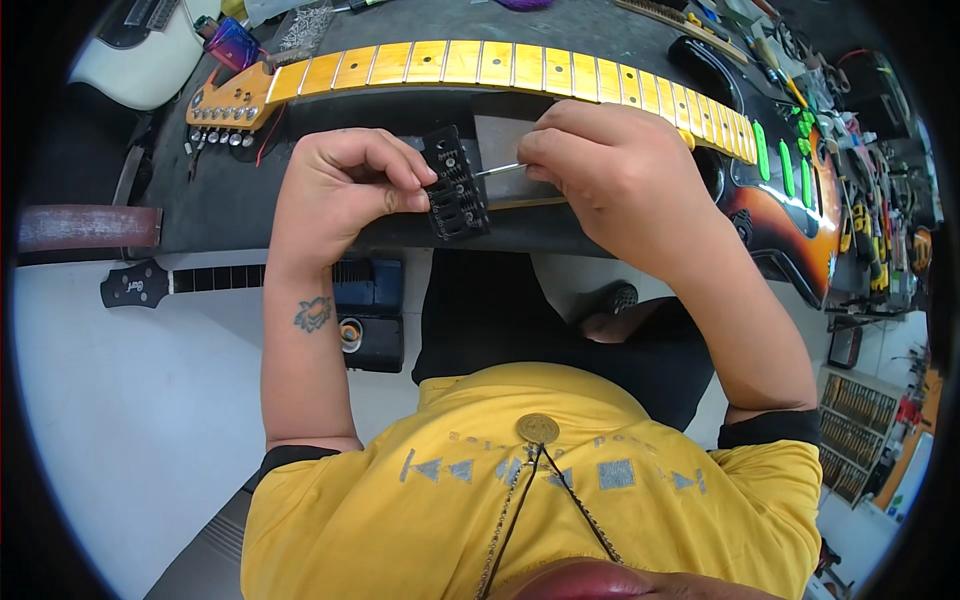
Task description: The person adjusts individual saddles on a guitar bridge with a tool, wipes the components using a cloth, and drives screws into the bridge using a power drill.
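Observation:
My left hand (350, 175) pinches the edge of a black guitar bridge (455, 195) between thumb and fingers, holding it tilted up above the bench's near edge. Small saddles and screws run along its face. From the other side, my right hand (620, 180) grips a thin metal tool whose shaft (503, 169) points at the bridge and seems to touch it. The tool's handle is hidden in my fist, so its exact kind does not show. Behind both hands lies an electric guitar with a maple neck (430, 62), a sunburst body (822, 225) and green pickups (786, 168).
A clear bag of small screws (305, 28) lies past the headstock (235, 97). At far left is a white guitar body (145, 60). Below the bench edge a second guitar's black headstock (137, 285) shows. Many hand tools (868, 240) crowd the right side.

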`<state>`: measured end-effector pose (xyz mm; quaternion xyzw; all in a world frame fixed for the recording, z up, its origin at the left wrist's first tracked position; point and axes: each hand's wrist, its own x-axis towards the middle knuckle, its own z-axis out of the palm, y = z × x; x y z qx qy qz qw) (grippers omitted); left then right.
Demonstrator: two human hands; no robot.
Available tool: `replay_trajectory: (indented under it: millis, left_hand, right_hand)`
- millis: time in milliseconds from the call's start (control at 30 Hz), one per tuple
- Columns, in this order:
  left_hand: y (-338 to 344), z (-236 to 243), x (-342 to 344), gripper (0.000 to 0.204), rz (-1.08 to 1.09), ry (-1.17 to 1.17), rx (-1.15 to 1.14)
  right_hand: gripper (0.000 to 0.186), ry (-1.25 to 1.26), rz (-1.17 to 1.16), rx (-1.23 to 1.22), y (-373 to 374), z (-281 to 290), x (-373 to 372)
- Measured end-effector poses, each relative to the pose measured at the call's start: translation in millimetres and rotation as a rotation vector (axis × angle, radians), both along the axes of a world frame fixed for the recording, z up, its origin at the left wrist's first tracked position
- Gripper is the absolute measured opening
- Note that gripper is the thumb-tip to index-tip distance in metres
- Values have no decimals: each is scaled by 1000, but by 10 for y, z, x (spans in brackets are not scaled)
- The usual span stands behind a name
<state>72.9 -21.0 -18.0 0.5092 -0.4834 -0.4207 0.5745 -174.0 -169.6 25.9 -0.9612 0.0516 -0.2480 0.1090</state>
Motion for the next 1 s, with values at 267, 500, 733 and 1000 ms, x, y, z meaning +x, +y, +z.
replay_trajectory:
  millis: [267, 500, 733, 1000]
  left_hand:
    - [16, 41, 10, 20, -7, 11, -10]
    - [11, 34, 17, 18, -16, 67, -3]
    - [15, 35, 13, 19, -22, 20, 15]
    - [16, 34, 17, 19, 9, -5, -3]
  right_hand:
    - [17, 82, -28, -13, 35, -44, 2]
    - [14, 62, -35, 80, 39, -2, -1]
    - [14, 94, -20, 2, 37, -19, -11]
    - [19, 77, -21, -57, 30, -59, 24]
